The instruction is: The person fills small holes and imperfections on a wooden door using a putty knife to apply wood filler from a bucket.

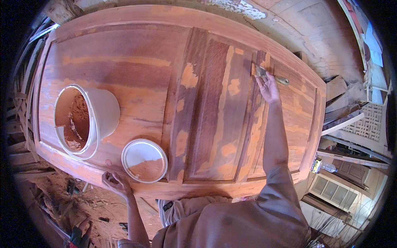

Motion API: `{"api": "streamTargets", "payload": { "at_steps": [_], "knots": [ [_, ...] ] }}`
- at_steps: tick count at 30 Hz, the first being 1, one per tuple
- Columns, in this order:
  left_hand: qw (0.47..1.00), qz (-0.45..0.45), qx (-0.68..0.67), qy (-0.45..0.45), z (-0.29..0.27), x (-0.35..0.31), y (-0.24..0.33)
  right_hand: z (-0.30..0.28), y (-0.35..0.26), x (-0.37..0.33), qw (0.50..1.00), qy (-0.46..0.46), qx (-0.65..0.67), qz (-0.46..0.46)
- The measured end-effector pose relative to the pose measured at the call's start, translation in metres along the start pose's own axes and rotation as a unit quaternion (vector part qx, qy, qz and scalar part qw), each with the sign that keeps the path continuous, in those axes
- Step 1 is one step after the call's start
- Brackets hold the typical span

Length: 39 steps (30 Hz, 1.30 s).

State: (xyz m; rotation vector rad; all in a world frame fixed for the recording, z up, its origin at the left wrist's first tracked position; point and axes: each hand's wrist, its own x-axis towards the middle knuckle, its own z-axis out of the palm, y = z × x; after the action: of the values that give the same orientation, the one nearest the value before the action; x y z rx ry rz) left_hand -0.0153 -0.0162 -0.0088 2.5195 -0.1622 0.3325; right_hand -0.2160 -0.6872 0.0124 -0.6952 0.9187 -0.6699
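Observation:
A large reddish-brown wooden panel door (144,53) lies flat in front of me, with orange patches and streaks on its face. My right hand (269,87) reaches over its right half and grips a flat hand tool (282,80). This has a grey metal part, an orange edge against the wood and a brownish handle with a hole; brush or scraper, I cannot tell. My left hand (115,184) is at the near edge, fingers loosely curled and apart, nothing visible in them. Close by rests a round white lid (140,149) bearing orange material.
A white bucket (108,111) with orange material inside lies tilted on the left part of the door. Wood strips (25,99) are stacked beyond the left edge. Debris covers the ground (99,206) at lower left. Planks (343,124) and a framed window (334,191) are on the right.

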Motion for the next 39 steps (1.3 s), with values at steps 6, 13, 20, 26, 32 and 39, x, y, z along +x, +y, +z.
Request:
{"api": "streamTargets", "payload": {
  "at_steps": [6,13,20,26,32,39],
  "knots": [
    [0.995,-0.081,-0.058,-0.008,-0.002,-0.002,0.005,0.001,-0.045,-0.026,0.980,-0.040,0.103,-0.163],
    [0.997,-0.046,-0.064,0.016,-0.003,-0.005,0.007,-0.061,-0.023,-0.144,0.992,0.081,0.002,-0.099],
    [0.998,-0.048,-0.046,0.019,-0.002,-0.005,-0.001,-0.066,0.015,-0.218,0.988,0.124,-0.059,-0.068],
    [0.997,-0.025,-0.058,0.038,-0.003,-0.004,-0.003,-0.058,0.015,-0.246,0.991,0.109,-0.014,-0.075],
    [0.996,-0.025,-0.078,0.038,-0.002,-0.003,-0.013,-0.067,0.006,-0.269,0.988,0.109,0.000,-0.105],
    [0.990,-0.060,-0.123,0.030,-0.012,-0.012,-0.013,-0.077,-0.007,-0.308,0.989,0.117,0.010,-0.091]
  ]
}}
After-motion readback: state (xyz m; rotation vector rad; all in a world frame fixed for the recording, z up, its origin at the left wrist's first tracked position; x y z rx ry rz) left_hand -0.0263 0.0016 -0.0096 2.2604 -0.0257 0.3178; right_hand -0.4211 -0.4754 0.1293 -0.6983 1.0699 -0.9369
